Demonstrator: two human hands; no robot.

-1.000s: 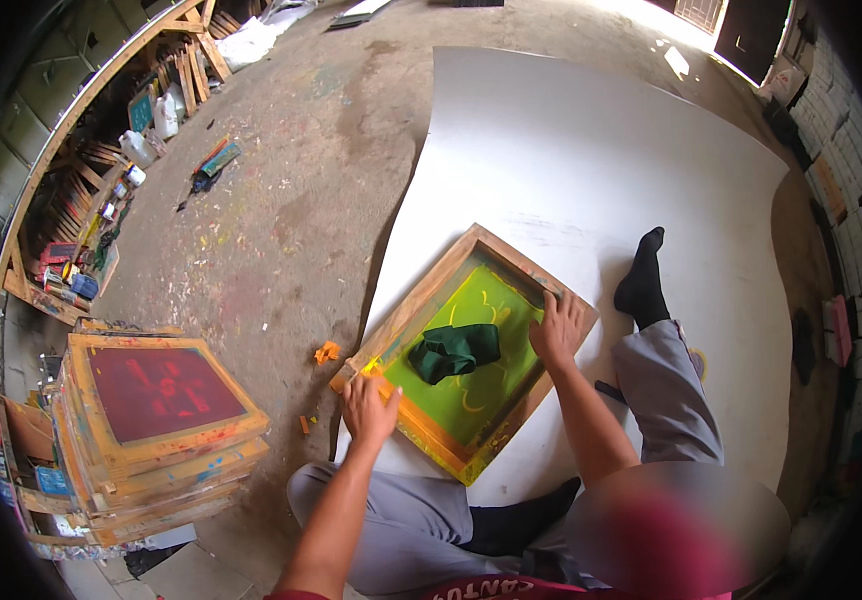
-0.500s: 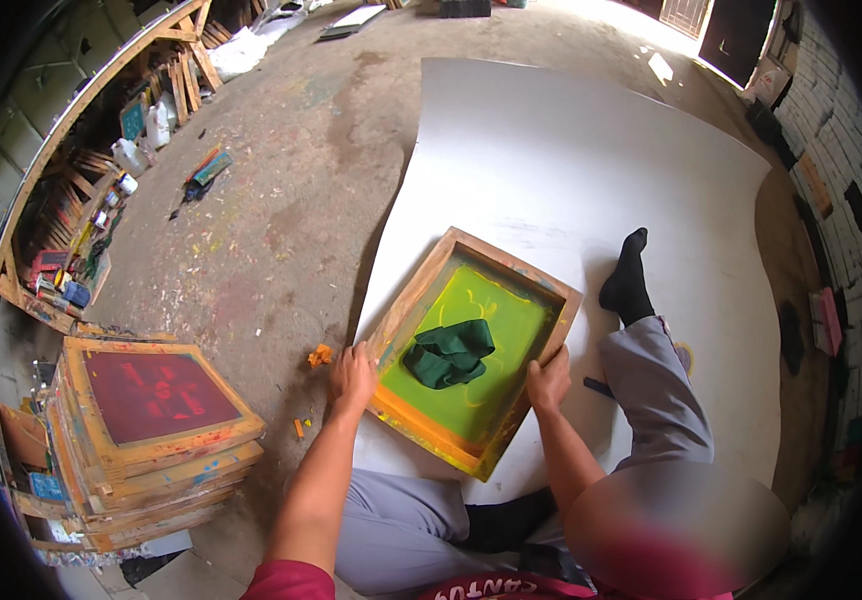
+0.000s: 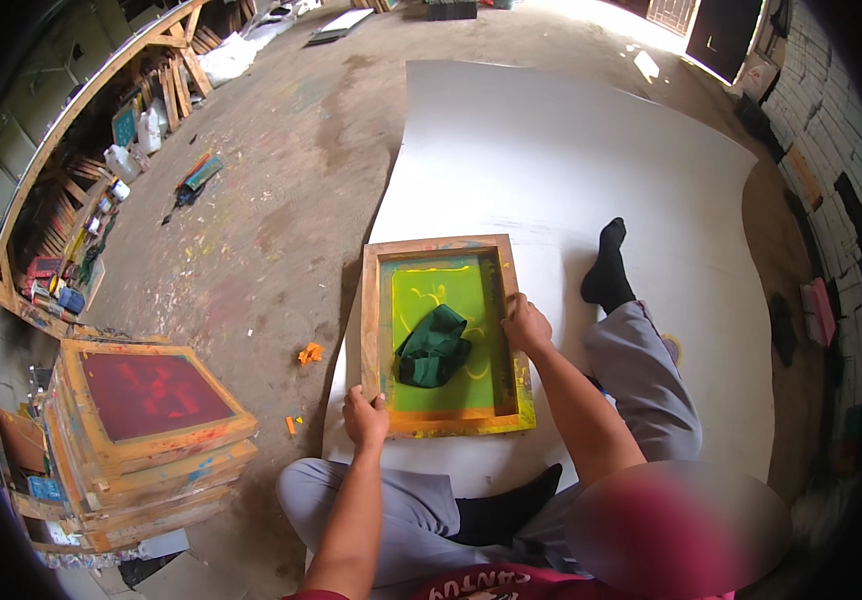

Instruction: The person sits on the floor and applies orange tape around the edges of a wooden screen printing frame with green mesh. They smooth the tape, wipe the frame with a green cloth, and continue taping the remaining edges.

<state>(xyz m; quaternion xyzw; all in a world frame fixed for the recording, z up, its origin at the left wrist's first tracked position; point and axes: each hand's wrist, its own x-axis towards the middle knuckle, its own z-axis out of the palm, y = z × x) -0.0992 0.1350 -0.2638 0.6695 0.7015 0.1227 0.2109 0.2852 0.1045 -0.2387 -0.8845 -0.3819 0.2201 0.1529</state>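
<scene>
Between my hands is a wooden screen-printing frame [image 3: 370, 310] with a yellow-green mesh and yellow ink stains along its near rail. A crumpled dark green cloth [image 3: 433, 350] lies on the mesh inside. My left hand [image 3: 365, 415] grips the near left corner, its thumb on the rail and the other fingers partly hidden. On the opposite side, my right hand [image 3: 528, 325] is closed over the middle of the right rail. The frame lies over a large white sheet [image 3: 551, 130], in front of my folded leg; whether it touches the sheet is hard to see.
To the left stands a stack of wooden printing frames [image 3: 156, 395], the top one with dark red mesh. Orange scraps [image 3: 310, 353] lie on the floor beside the sheet. Farther off is a stained bundle of tools [image 3: 199, 173]. My outstretched leg [image 3: 641, 375] rests on the right.
The frame has turned counterclockwise to sit nearly straight and shifted left, carrying the cloth along. My right hand moved farther away from me, while my left came nearer.
</scene>
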